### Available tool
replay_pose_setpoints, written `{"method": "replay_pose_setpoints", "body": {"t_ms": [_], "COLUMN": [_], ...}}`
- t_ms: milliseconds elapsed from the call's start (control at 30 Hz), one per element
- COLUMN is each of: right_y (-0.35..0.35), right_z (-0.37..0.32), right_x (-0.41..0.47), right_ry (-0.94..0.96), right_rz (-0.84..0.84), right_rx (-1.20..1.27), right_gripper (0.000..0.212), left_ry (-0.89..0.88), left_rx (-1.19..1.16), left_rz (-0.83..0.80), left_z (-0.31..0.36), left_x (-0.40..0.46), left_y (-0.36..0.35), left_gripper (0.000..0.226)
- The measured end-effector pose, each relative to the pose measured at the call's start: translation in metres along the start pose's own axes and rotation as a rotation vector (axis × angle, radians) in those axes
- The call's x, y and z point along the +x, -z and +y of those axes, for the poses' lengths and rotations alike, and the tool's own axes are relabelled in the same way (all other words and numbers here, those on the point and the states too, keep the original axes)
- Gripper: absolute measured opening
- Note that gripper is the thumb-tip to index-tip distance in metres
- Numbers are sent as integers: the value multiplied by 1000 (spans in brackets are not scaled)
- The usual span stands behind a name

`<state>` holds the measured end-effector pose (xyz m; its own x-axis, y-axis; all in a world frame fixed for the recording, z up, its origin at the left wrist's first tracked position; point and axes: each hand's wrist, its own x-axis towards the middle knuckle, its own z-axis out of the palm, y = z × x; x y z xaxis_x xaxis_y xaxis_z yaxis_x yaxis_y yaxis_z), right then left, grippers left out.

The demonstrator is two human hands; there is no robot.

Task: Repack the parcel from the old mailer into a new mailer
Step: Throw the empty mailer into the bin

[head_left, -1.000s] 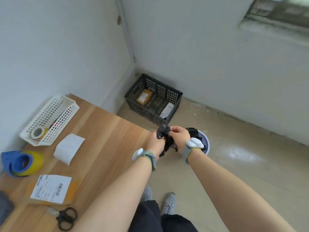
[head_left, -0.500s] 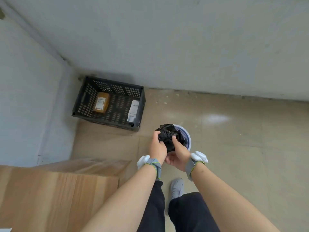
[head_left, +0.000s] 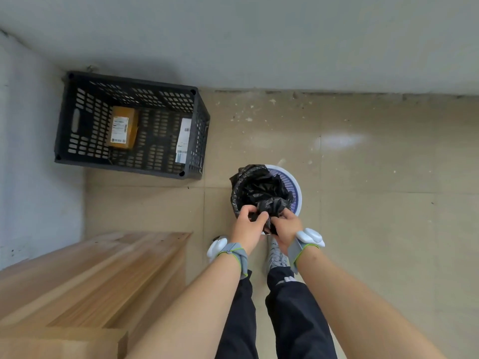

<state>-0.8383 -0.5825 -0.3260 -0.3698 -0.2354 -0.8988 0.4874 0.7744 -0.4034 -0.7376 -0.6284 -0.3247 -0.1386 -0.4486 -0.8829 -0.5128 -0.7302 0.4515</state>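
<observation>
Both hands hold a crumpled black plastic mailer (head_left: 270, 204) over a round white-and-purple waste bin (head_left: 294, 185) lined with a black bag (head_left: 248, 182) on the floor. My left hand (head_left: 250, 224) grips the wad from the left, fingers curled into it. My right hand (head_left: 286, 226) pinches it from the right. The wad sits at the bin's near rim, partly inside the liner. In the black crate (head_left: 75, 117) at the left lie a brown labelled parcel (head_left: 123, 128) and a white labelled parcel (head_left: 184, 141).
The wooden table (head_left: 93, 275) fills the lower left, its corner close to my left wrist. The crate stands in the corner against grey walls. My legs and one grey shoe (head_left: 276, 255) are right under the hands. Tiled floor spreads to the right.
My view has swung from the table down to the floor. Both hands carried the black wad away from the table and lowered it to the bin's rim.
</observation>
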Motion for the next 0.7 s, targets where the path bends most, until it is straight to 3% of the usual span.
{"method": "replay_pose_setpoints", "body": {"t_ms": [167,267,333,500,700], "right_y": [-1,-3,-6,4,15], "right_z": [6,2,6,20,7], "right_x": [34,46,63,102,101], "right_ry": [-69,-100,-137,-14,71], "right_rz": [43,4,4,66,147], "right_rx": [-70,-104,-64,-167,-304], "right_gripper": [27,7,5,21,23], "left_ry": [76,95,97,21,-61], "left_rx": [-73,-10,27,168,474], "left_rz": [98,207,292,398,251], "left_z": [-15,-24,-24,-20,-19], "left_x": [45,73,89,122,148], "left_y": [-17,-25,-30,-42,-54], "left_gripper": [26,12,11,11,50]}}
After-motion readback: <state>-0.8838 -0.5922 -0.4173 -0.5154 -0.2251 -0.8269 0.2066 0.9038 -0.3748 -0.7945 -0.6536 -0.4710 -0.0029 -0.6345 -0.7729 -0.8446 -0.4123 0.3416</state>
